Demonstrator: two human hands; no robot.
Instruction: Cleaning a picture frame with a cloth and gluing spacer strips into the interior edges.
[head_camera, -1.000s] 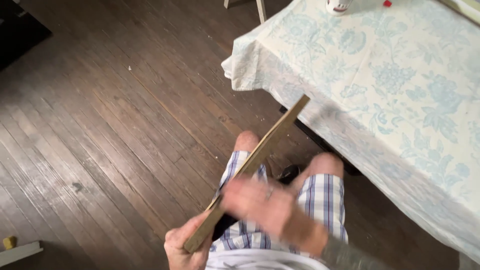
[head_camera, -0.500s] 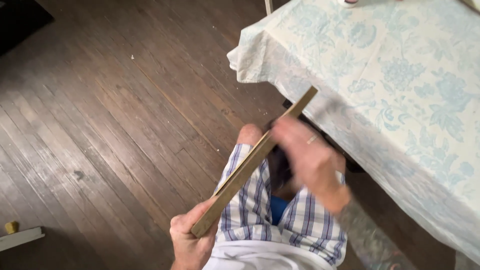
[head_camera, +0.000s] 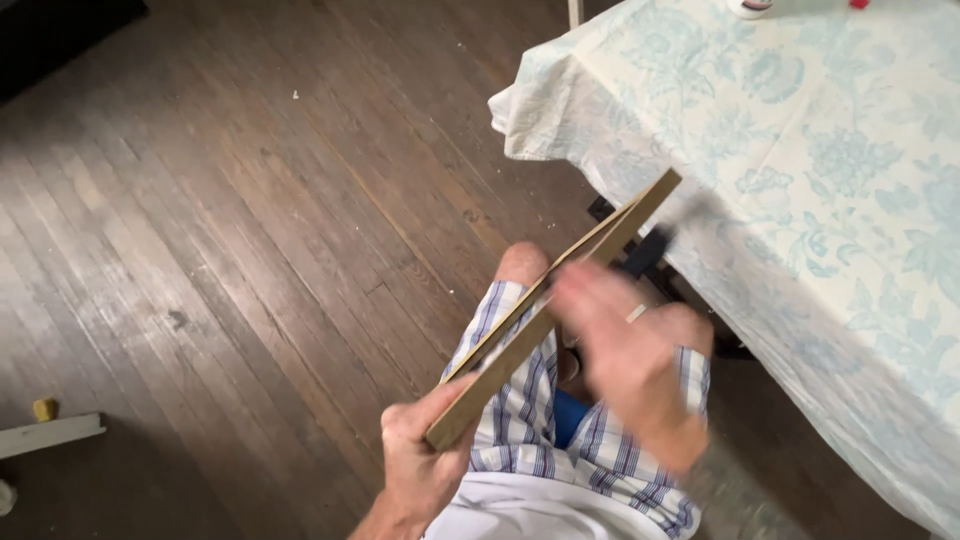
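Wooden strip (head_camera: 555, 310) slants upward from the left hand (head_camera: 420, 465), which grips its lower end; the blurred right hand (head_camera: 630, 355) presses against its middle.

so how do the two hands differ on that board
The left hand is sharp and closed around the lower end of the board; the right hand is blurred, lying against the board's middle. The right wears a ring; the left shows none. Both are bare and touch the board.
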